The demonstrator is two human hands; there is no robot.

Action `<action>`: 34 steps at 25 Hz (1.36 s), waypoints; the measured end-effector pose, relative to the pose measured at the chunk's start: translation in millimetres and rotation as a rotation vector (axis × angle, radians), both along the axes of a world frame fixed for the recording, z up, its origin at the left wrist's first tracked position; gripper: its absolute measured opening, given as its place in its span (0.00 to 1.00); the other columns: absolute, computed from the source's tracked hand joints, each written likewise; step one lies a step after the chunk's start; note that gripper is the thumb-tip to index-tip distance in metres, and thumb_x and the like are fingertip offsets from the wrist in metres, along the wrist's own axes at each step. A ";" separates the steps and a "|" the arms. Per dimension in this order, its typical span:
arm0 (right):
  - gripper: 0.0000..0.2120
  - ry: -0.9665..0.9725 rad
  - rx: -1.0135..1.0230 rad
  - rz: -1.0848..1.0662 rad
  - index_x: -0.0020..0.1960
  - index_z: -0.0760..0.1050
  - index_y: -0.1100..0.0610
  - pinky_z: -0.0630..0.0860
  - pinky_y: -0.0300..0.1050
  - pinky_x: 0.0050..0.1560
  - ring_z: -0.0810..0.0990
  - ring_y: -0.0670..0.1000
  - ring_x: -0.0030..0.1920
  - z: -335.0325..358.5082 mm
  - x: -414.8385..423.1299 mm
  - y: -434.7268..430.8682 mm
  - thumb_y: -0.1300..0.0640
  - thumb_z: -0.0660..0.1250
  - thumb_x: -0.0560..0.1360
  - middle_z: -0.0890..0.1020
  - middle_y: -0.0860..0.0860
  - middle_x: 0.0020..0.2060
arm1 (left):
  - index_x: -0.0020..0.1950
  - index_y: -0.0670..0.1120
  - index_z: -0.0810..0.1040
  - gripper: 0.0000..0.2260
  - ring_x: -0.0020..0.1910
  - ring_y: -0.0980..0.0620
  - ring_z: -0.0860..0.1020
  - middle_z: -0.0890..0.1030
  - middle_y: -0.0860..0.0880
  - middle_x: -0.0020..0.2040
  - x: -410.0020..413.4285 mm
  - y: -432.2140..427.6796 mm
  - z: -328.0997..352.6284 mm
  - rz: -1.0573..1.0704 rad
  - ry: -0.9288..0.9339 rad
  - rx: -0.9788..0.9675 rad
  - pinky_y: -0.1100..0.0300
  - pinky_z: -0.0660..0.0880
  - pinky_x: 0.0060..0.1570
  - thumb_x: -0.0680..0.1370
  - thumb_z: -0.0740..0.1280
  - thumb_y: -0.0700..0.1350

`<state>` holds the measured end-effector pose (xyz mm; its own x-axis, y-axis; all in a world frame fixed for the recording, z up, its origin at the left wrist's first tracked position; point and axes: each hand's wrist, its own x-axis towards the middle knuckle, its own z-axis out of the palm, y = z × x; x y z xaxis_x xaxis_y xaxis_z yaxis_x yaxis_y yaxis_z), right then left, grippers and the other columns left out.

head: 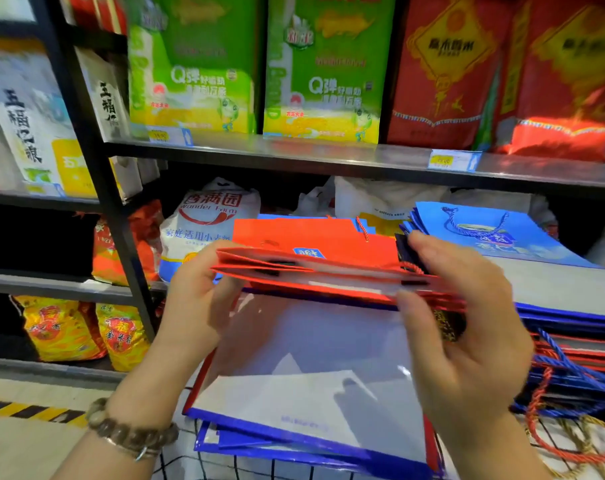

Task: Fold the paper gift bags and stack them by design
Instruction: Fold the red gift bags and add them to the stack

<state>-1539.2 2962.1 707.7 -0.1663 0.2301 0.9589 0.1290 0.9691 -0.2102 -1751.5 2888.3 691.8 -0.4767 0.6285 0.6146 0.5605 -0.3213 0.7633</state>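
I hold a red paper gift bag (315, 271), folded nearly flat, edge-on in the middle of the view. My left hand (197, 296) grips its left end and my right hand (460, 327) grips its right end. Below it lies a flat bag with a white face and blue and red edges (304, 386). A stack of red bags (311, 233) sits just behind. To the right a pile of blue bags (495, 233) with rope handles leans over more flat bags (571, 327).
A steel shelf (329, 157) above carries green and red rice sacks (322, 71). A black upright post (100, 168) stands at the left, with a white flour sack (207, 223) and more food bags behind it. A wire basket edge (259, 471) and loose cords (564, 441) lie below.
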 end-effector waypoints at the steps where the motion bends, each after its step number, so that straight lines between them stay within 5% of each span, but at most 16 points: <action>1: 0.17 0.132 -0.084 0.021 0.63 0.67 0.48 0.66 0.46 0.64 0.71 0.47 0.63 5.9 6.2 2.1 0.56 0.62 0.76 0.74 0.49 0.60 | 0.46 0.63 0.80 0.07 0.47 0.60 0.80 0.82 0.62 0.44 1.2 1.8 6.5 0.043 -0.030 0.054 0.56 0.77 0.50 0.71 0.64 0.57; 4: 0.29 0.317 -0.407 0.139 0.68 0.58 0.48 0.61 0.48 0.70 0.65 0.49 0.70 23.1 12.3 13.7 0.52 0.64 0.70 0.66 0.53 0.68 | 0.42 0.49 0.79 0.10 0.34 0.64 0.78 0.80 0.63 0.32 6.4 4.5 32.2 0.091 -0.171 0.242 0.68 0.75 0.38 0.72 0.69 0.55; 7: 0.38 0.160 -0.653 0.265 0.71 0.58 0.50 0.66 0.41 0.67 0.69 0.44 0.67 28.6 -1.0 34.0 0.52 0.71 0.66 0.71 0.46 0.66 | 0.40 0.53 0.82 0.04 0.31 0.65 0.76 0.80 0.61 0.31 11.2 2.3 67.0 -0.014 -0.233 0.445 0.71 0.73 0.35 0.70 0.69 0.52; 10: 0.21 0.122 -0.816 0.339 0.55 0.71 0.51 0.74 0.36 0.52 0.79 0.37 0.47 35.2 -18.6 49.4 0.68 0.72 0.68 0.80 0.46 0.50 | 0.43 0.49 0.81 0.11 0.33 0.63 0.77 0.82 0.58 0.34 12.2 6.9 91.2 -0.160 -0.321 0.519 0.68 0.75 0.38 0.65 0.68 0.52; 14: 0.11 0.257 -0.759 0.183 0.41 0.74 0.53 0.71 0.29 0.36 0.76 0.36 0.32 55.1 -13.8 60.1 0.66 0.72 0.68 0.80 0.46 0.35 | 0.53 0.50 0.71 0.14 0.43 0.63 0.79 0.83 0.61 0.43 18.2 12.1 110.5 -0.164 -0.126 0.475 0.67 0.76 0.44 0.72 0.68 0.36; 18: 0.11 0.336 -0.764 0.204 0.45 0.74 0.52 0.77 0.42 0.43 0.81 0.44 0.38 84.2 -0.2 70.4 0.62 0.73 0.68 0.83 0.48 0.39 | 0.64 0.63 0.61 0.38 0.51 0.65 0.78 0.79 0.61 0.56 20.5 17.9 95.6 -0.121 -0.027 0.231 0.67 0.76 0.50 0.64 0.76 0.38; 21: 0.21 0.066 -0.848 0.292 0.56 0.70 0.46 0.77 0.48 0.52 0.82 0.45 0.46 98.6 12.0 74.4 0.59 0.73 0.68 0.82 0.45 0.48 | 0.60 0.70 0.62 0.36 0.50 0.59 0.81 0.80 0.53 0.55 27.0 32.8 87.5 -0.029 -0.169 0.198 0.55 0.77 0.52 0.68 0.73 0.35; 23: 0.29 -0.171 -0.847 0.151 0.61 0.67 0.42 0.74 0.43 0.55 0.79 0.41 0.51 101.7 31.4 74.8 0.55 0.74 0.65 0.78 0.39 0.53 | 0.64 0.62 0.64 0.33 0.49 0.55 0.81 0.80 0.49 0.56 31.6 46.6 92.3 -0.046 -0.281 0.198 0.55 0.76 0.51 0.72 0.69 0.31; 25: 0.26 -0.319 -0.763 -0.033 0.56 0.70 0.43 0.74 0.36 0.50 0.78 0.36 0.47 106.4 56.9 73.2 0.53 0.76 0.62 0.78 0.35 0.49 | 0.66 0.54 0.68 0.26 0.50 0.52 0.79 0.79 0.47 0.58 41.7 63.3 101.1 -0.092 -0.332 0.141 0.58 0.76 0.50 0.73 0.67 0.33; 28: 0.25 -0.413 -0.714 -0.214 0.55 0.75 0.46 0.72 0.44 0.51 0.77 0.38 0.48 119.1 100.8 95.5 0.49 0.79 0.60 0.79 0.37 0.49 | 0.65 0.51 0.67 0.25 0.41 0.53 0.78 0.79 0.50 0.49 73.2 98.2 111.0 -0.395 -0.472 -0.012 0.64 0.79 0.41 0.73 0.69 0.35; 31: 0.43 -0.483 -0.795 -0.391 0.64 0.73 0.50 0.73 0.50 0.58 0.77 0.51 0.57 122.9 144.2 145.8 0.36 0.77 0.53 0.79 0.49 0.58 | 0.69 0.51 0.62 0.38 0.44 0.52 0.77 0.76 0.53 0.49 108.2 149.9 110.0 -0.448 -0.252 -0.243 0.57 0.77 0.50 0.63 0.77 0.40; 34: 0.41 -0.511 -0.955 -0.560 0.71 0.65 0.60 0.68 0.47 0.60 0.72 0.57 0.64 105.7 176.0 184.2 0.46 0.76 0.65 0.71 0.56 0.67 | 0.68 0.43 0.66 0.32 0.48 0.55 0.73 0.73 0.52 0.51 138.7 198.1 94.8 -0.429 -0.130 -0.388 0.72 0.72 0.41 0.68 0.76 0.41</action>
<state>-1363.3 3146.3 813.4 -0.1265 0.9678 0.2178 0.7555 0.2362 -0.6111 -1612.8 3086.4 786.6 -0.1861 0.9489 0.2550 0.3357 -0.1825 0.9241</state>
